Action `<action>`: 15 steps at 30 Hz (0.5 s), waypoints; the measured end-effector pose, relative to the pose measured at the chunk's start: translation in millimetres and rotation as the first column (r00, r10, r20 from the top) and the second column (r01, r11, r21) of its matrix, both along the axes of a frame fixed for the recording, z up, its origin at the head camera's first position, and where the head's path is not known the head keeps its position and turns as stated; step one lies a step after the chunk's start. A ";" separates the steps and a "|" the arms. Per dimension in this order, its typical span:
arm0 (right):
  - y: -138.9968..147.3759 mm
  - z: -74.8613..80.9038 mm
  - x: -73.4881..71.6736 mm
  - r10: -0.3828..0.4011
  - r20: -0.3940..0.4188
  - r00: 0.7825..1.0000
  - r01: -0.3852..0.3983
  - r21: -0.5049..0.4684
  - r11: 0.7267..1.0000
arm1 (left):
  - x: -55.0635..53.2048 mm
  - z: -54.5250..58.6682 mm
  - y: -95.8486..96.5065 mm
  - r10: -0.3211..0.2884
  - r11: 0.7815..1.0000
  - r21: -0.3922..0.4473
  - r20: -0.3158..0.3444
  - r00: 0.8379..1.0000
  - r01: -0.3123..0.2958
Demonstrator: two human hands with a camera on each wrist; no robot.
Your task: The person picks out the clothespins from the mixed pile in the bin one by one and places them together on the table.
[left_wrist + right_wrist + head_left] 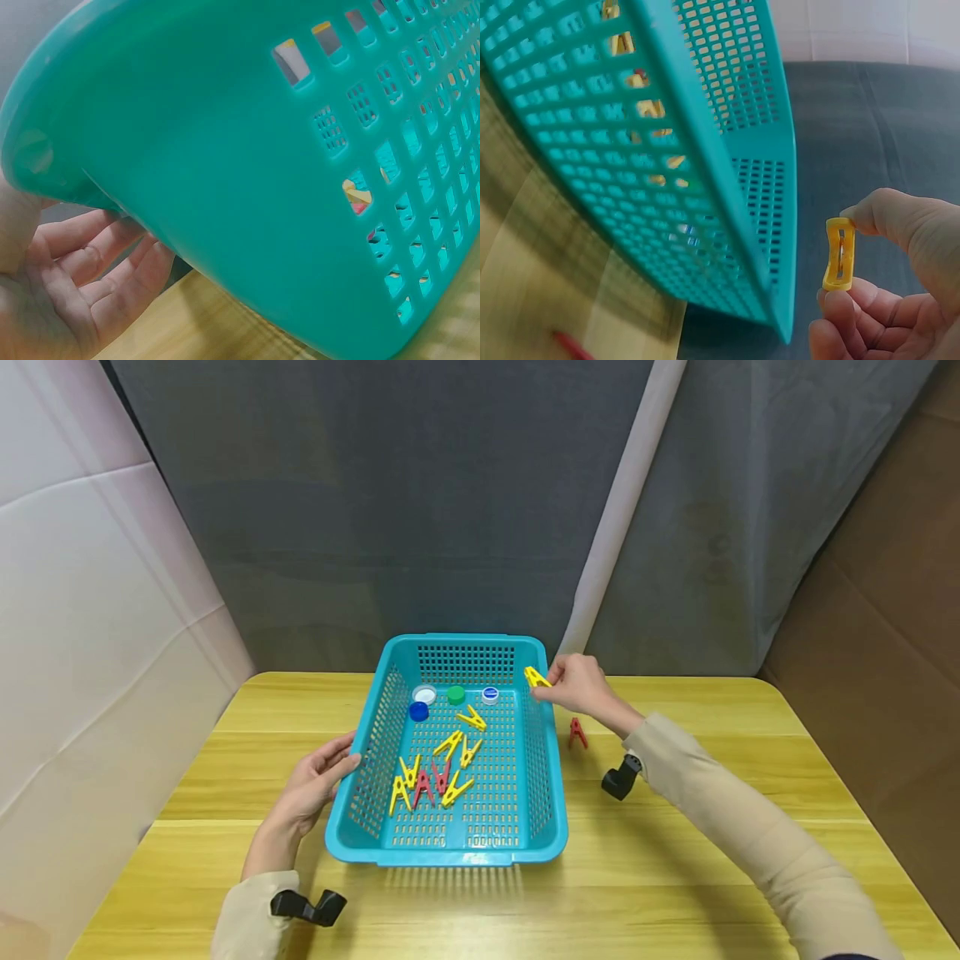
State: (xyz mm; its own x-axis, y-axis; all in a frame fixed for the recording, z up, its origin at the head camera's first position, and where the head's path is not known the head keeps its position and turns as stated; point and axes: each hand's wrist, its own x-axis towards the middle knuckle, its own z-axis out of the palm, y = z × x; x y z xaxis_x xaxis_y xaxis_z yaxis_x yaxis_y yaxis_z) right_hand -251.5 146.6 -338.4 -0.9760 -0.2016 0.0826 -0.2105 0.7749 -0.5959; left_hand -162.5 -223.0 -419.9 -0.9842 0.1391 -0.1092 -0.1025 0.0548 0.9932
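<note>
A turquoise plastic basket [465, 857] with slotted walls stands on the table. My left hand [313, 785] grips its left rim, thumb on top and fingers curled beneath the edge, as the left wrist view shows. My right hand [581, 683] pinches a yellow clothespin [536, 677] between thumb and fingers, up at the basket's right rim. Inside lie several yellow clothespins [449, 744] and two red clothespins [423, 787]. Toward the basket's far end sit a white cap [424, 694], a blue cap [418, 712], a green cap [456, 695] and a white-and-blue cap [490, 695].
Another red clothespin [577, 732] lies on the wooden table [660, 860], right of the basket and below my right wrist. A dark grey curtain [337, 527] hangs behind the table, with a pale strip [622, 510] running down it.
</note>
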 end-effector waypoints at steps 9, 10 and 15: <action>24.6 -6.0 3.7 -0.038 -0.017 0.999 0.038 -0.001 0.999 | 0.7 0.2 0.1 0.004 1.000 -0.002 -0.004 1.000 -0.004; 27.0 -6.9 4.0 -0.042 -0.014 0.999 0.042 -0.002 0.999 | 0.6 0.1 0.1 0.003 1.000 -0.002 -0.006 1.000 -0.003; 37.8 -10.4 6.5 -0.064 0.009 0.998 0.064 -0.009 0.998 | 0.2 -0.2 0.1 0.000 1.000 0.000 -0.007 1.000 0.000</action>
